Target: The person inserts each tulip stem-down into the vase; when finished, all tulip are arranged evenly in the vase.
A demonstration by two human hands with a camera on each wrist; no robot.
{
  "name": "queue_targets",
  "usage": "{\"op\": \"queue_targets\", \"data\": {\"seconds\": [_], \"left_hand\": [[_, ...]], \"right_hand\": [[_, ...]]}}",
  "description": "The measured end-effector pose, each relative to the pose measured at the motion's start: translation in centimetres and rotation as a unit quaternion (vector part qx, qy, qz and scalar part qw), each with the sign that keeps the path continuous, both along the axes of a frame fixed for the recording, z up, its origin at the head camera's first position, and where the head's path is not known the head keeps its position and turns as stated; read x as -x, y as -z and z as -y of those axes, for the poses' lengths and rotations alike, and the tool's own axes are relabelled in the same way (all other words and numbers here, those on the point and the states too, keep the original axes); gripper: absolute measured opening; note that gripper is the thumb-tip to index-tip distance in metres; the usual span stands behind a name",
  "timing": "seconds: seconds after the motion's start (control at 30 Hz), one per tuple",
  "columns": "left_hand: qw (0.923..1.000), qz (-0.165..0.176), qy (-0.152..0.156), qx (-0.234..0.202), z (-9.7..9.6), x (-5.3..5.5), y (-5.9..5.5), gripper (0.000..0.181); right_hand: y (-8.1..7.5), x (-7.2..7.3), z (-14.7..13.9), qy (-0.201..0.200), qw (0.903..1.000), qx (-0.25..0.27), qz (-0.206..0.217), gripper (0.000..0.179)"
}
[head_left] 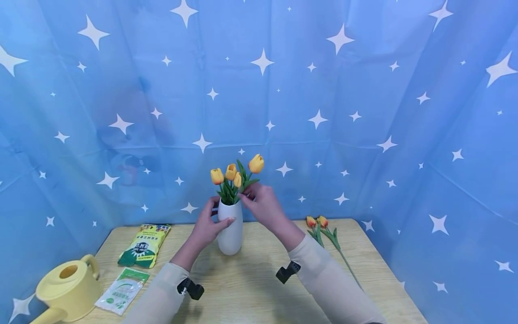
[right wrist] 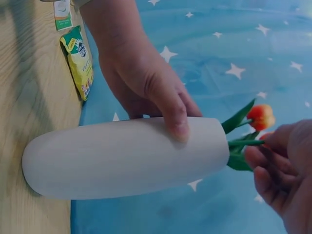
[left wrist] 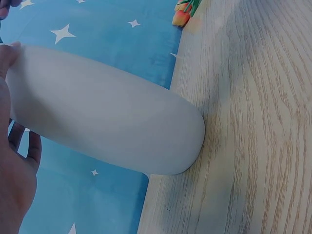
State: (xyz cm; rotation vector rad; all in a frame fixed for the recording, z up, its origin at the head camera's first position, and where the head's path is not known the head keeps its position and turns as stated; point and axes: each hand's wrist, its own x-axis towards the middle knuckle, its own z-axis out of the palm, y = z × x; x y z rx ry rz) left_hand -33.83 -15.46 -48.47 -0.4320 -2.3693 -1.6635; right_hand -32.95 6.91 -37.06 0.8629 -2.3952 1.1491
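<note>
A white vase (head_left: 230,234) stands upright on the table, with several yellow-orange tulips (head_left: 217,176) and green leaves rising from its mouth. My left hand (head_left: 207,228) grips the vase near its top, the thumb lying across the front in the right wrist view. At the vase's mouth, my right hand (head_left: 265,208) pinches the green stem (right wrist: 243,143) of a tulip (head_left: 256,164) whose bloom leans up and to the right. The stem's lower end is hidden inside the vase. The left wrist view shows the vase's base (left wrist: 187,136) touching the table.
Two orange-yellow tulips (head_left: 322,221) lie on the table (head_left: 251,288) at the right. On the left are a yellow-green packet (head_left: 145,245), a white-green packet (head_left: 122,290) and a yellow watering can (head_left: 70,290). A blue starred curtain (head_left: 251,112) hangs behind.
</note>
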Motion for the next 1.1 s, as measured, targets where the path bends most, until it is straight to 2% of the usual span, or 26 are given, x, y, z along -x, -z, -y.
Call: {"op": "queue_targets", "data": {"seconds": [0.23,0.5,0.83,1.1], "left_hand": [[1.0000,0.002,-0.001,-0.001,0.1,0.0,0.0,0.082],[1.0000,-0.002,-0.001,0.000,0.0,-0.1,-0.1,0.082],[1.0000,0.000,0.002,-0.008,-0.1,-0.1,0.0,0.084],[1.0000,-0.004,0.004,-0.007,-0.1,0.1,0.1,0.084]], "right_hand": [[0.4,0.1,0.0,0.001,0.9994,0.014,0.030,0.010],[0.9,-0.2,0.2,0.003,0.9982,0.045,0.040,0.017],[1.8,-0.3,0.5,0.017,0.9968,0.059,0.051,0.023],[2.2,0.1,0.7,0.001,0.9959,0.070,0.057,0.031]]}}
